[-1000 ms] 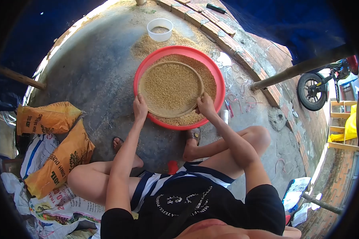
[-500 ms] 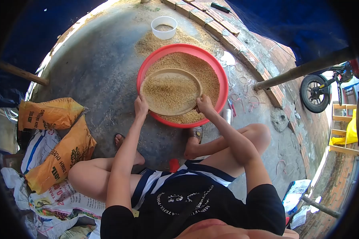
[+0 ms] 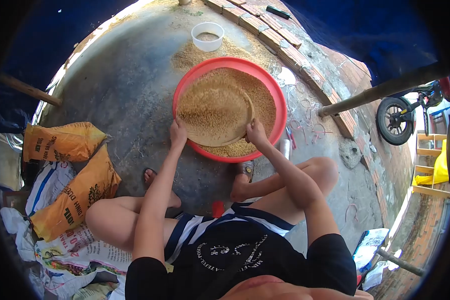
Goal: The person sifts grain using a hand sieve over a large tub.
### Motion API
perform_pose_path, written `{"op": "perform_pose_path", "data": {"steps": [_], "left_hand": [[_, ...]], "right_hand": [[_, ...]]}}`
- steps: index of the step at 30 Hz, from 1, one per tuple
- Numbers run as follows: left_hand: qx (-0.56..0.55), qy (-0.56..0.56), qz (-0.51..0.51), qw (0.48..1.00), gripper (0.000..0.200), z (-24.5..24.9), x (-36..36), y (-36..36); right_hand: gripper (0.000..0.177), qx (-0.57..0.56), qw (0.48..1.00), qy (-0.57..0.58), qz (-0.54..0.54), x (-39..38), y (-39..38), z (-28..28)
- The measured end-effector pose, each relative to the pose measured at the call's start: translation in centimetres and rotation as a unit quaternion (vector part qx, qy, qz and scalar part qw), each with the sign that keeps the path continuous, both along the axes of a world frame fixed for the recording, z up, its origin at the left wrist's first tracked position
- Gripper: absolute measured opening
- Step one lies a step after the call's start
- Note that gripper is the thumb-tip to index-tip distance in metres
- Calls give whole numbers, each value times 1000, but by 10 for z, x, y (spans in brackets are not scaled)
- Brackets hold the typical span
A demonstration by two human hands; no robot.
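Note:
My left hand (image 3: 178, 133) grips the near left rim of a round, shallow winnowing basket (image 3: 225, 140). On its near right rim my right hand (image 3: 256, 132) is closed as well. Tan grain (image 3: 212, 107) is blurred and spread in the air over the basket, hiding its far rim. Underneath stands a wide red basin (image 3: 281, 107) holding more of the grain. The basket covers the left and middle part of that basin.
Beyond the basin, a clear plastic tub (image 3: 207, 44) sits on spilled grain. Orange and white sacks (image 3: 77, 200) lie at my left. To the right are pliers (image 3: 291, 138), bricks (image 3: 305, 67), a pole (image 3: 375, 92) and a wheel (image 3: 395, 119).
The grain that lay in the basket has risen into a blurred spread above it, reaching toward the far rim. Both hands keep their hold on the basket.

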State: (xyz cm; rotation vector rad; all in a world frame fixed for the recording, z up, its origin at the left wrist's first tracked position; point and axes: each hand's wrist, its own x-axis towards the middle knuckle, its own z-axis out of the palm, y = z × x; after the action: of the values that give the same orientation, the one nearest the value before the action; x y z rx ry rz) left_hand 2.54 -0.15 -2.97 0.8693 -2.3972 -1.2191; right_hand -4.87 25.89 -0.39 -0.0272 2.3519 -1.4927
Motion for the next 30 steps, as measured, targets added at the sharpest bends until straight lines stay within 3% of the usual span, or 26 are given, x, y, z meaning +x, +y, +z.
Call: {"op": "perform_pose_path", "data": {"steps": [2,3,6,8,9,11,12,15,17,18,21,23,25,27,28,30], "left_hand": [[124,-105,-8,987,46,-15,-1,-6],[123,-105,-9,987,46,-13,-2,-6],[68,-34,-8,997,44,22,-4,-2],[18,113,-2,993,41,78,-4,7],[18,115,-3,993,41,96,-5,8],[64,274,-19,960,40,118,-6,8],[65,272,-19,960,40,114,-8,4],[37,216,-37,975,42,75,-11,-7],[-16,86,-14,996,42,34,-8,-6],[-15,84,-11,996,42,17,-6,-5],[106,-64,16,992,46,-21,-6,-11],[106,-72,13,992,46,-11,-4,-12],[103,-79,5,992,46,18,-4,-10],[55,17,7,998,44,59,-5,-4],[55,22,4,998,44,79,-3,-1],[71,173,-27,982,40,109,-1,3]], "right_hand": [[16,9,998,-55,13,-1,4,-14],[16,8,998,-55,11,-1,4,-9],[18,-7,999,-38,10,2,-1,31],[24,-47,995,86,9,2,-5,59],[24,-46,995,88,8,6,-8,76],[25,-80,977,195,-14,15,-13,102],[25,-79,978,194,-14,11,-14,94],[25,-73,978,198,-6,-3,-14,35],[20,-31,994,104,-3,-9,-9,0],[20,-30,994,101,-1,-8,-5,-4],[17,27,999,27,-3,-2,0,0],[21,-27,997,-69,-8,7,-2,30],[21,-34,998,-51,-5,5,-3,37],[21,-39,999,-28,-5,4,-3,54],[23,-58,997,45,-3,9,-4,72],[24,-77,990,120,-2,11,-8,94]]}}
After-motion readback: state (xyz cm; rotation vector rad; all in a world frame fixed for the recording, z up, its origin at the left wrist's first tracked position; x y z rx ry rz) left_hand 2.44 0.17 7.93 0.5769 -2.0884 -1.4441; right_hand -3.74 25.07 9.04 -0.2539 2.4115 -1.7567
